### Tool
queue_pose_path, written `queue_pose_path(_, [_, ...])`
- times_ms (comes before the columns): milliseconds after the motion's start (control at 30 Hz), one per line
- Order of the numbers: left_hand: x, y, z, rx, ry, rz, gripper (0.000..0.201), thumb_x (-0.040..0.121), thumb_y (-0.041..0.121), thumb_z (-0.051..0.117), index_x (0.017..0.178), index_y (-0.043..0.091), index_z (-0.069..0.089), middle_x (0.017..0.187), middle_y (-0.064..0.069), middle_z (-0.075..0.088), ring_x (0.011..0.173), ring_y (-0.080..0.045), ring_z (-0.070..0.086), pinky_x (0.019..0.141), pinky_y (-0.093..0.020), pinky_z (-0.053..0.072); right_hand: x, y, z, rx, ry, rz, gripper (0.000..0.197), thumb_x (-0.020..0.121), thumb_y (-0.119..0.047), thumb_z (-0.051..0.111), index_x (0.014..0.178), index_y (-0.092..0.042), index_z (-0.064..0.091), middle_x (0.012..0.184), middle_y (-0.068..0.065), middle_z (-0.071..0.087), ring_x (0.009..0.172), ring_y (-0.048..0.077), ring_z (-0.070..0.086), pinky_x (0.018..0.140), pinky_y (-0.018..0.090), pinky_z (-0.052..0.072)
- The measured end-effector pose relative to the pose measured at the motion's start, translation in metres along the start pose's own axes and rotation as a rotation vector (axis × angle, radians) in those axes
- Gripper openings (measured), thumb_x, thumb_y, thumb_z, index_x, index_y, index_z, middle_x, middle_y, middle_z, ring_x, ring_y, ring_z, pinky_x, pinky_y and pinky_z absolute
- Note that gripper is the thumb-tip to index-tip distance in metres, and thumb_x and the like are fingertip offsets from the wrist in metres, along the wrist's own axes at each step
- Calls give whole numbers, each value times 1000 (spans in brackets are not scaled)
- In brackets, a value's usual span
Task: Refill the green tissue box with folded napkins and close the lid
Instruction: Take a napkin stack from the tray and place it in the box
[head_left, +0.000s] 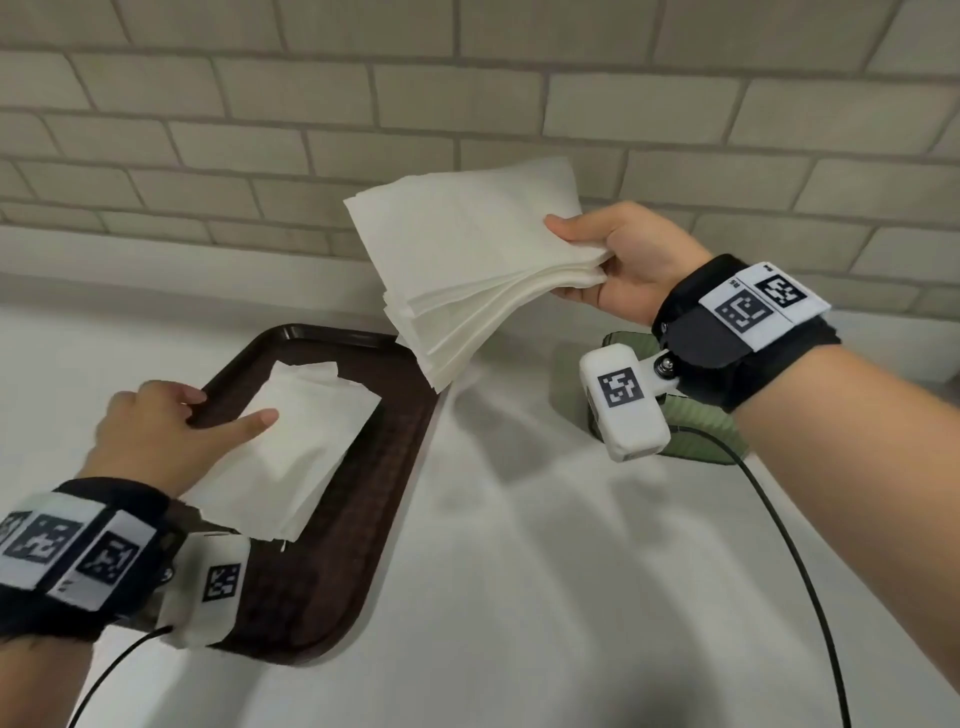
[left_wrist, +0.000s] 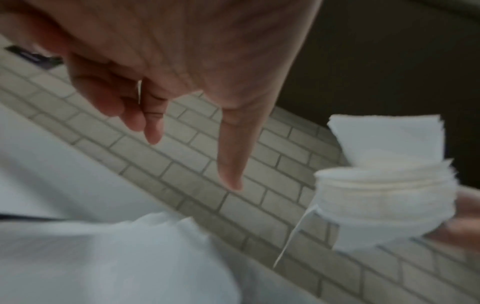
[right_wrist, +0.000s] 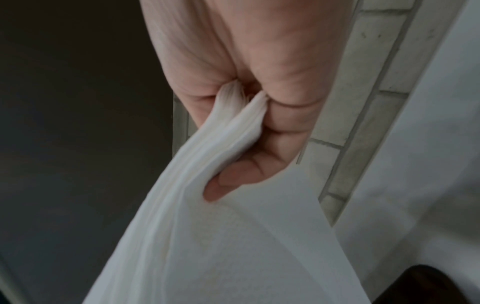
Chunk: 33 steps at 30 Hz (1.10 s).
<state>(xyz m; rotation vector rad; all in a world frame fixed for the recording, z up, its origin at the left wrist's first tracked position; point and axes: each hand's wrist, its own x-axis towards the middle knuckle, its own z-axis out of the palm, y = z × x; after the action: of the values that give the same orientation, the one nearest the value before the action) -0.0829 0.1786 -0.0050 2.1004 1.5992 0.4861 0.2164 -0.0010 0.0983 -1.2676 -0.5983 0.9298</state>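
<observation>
My right hand (head_left: 566, 260) is raised above the counter and grips a thick stack of white folded napkins (head_left: 467, 260) by one edge, thumb on top and fingers beneath; the stack's free end fans out and droops. The right wrist view shows that hand (right_wrist: 233, 133) pinching the napkin stack (right_wrist: 233, 246). The green tissue box (head_left: 701, 421) stands below my right wrist, mostly hidden by the wrist camera. My left hand (head_left: 234, 410) hovers at the far left of a brown tray (head_left: 363, 493), thumb touching the napkin pile (head_left: 301, 447) lying in it, holding nothing.
A white counter runs from the tray to the box and toward me. A tiled brick-pattern wall (head_left: 467, 104) rises behind it. A black cable (head_left: 779, 545) trails from the right wrist across the counter.
</observation>
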Motion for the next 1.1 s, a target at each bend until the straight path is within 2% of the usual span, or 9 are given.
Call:
queue_pose_path(67, [-23, 26, -9, -127, -66, 105, 96, 41, 91, 44, 100, 16, 58, 97, -3, 64, 90, -24, 60, 80, -40, 45, -9, -3, -14, -10, 20, -9, 13, 91, -8, 54, 103, -4, 58, 96, 8, 66, 90, 23, 63, 91, 34, 51])
queue_pose_path(200, [-63, 91, 13, -465, -521, 166, 119, 27, 104, 27, 103, 18, 58, 81, 6, 74, 65, -10, 64, 54, -27, 45, -27, -9, -40, 9, 58, -12, 11, 91, -7, 55, 101, -4, 57, 100, 9, 63, 93, 25, 61, 91, 33, 50])
queue_pose_path(267, [-84, 124, 43, -634, -726, 88, 110, 52, 94, 12, 109, 10, 53, 95, -5, 72, 69, -16, 63, 47, -25, 46, -37, -13, -53, 15, 68, -14, 10, 91, -8, 55, 100, -5, 57, 101, 10, 63, 90, 24, 62, 80, 30, 54])
queue_pose_path(367, [-109, 161, 82, -820, -871, 64, 99, 72, 77, -5, 123, 9, 47, 108, -8, 67, 89, -21, 65, 62, -28, 51, -50, -16, -74, 36, 92, -25, 11, 90, -8, 55, 101, -5, 57, 104, 10, 62, 92, 24, 60, 72, 27, 54])
queue_pose_path(500, [-122, 197, 108, -1095, -876, 49, 97, 73, 80, -2, 112, 16, 59, 114, -9, 68, 103, -22, 66, 89, -36, 51, -67, -17, -102, 36, 130, -26, 9, 90, -7, 54, 95, -5, 61, 98, 8, 67, 92, 22, 63, 83, 29, 54])
queue_pose_path(633, [-125, 223, 118, -1239, -811, 136, 73, 84, 73, 11, 121, 30, 57, 116, 5, 69, 103, -11, 67, 87, -31, 51, -76, -8, -130, -63, 210, -11, 22, 91, -8, 53, 109, 0, 63, 118, 14, 65, 107, 27, 62, 97, 36, 47])
queue_pose_path(833, [-123, 237, 138, -1256, -791, 161, 51, 78, 44, 66, 121, 19, 59, 110, 1, 72, 99, -13, 69, 83, -31, 58, -87, 18, -161, -196, 276, 45, 23, 89, -6, 56, 110, -1, 64, 103, 7, 72, 85, 17, 70, 70, 23, 58])
queue_pose_path(967, [-124, 238, 148, -1126, -810, 145, 43, 85, 12, 65, 126, 17, 55, 113, -1, 70, 97, -15, 68, 71, -29, 60, -93, 33, -168, -192, 237, 159, 15, 91, -15, 58, 102, -9, 66, 93, 3, 72, 71, 11, 71, 60, 19, 57])
queue_pose_path(1100, [-113, 240, 154, -1050, -777, 129, 53, 79, 18, 71, 129, 16, 51, 119, -4, 66, 104, -22, 65, 85, -38, 53, -94, 42, -172, -252, 252, 251, 18, 93, -30, 55, 103, -18, 63, 93, -1, 69, 76, 12, 66, 68, 28, 55])
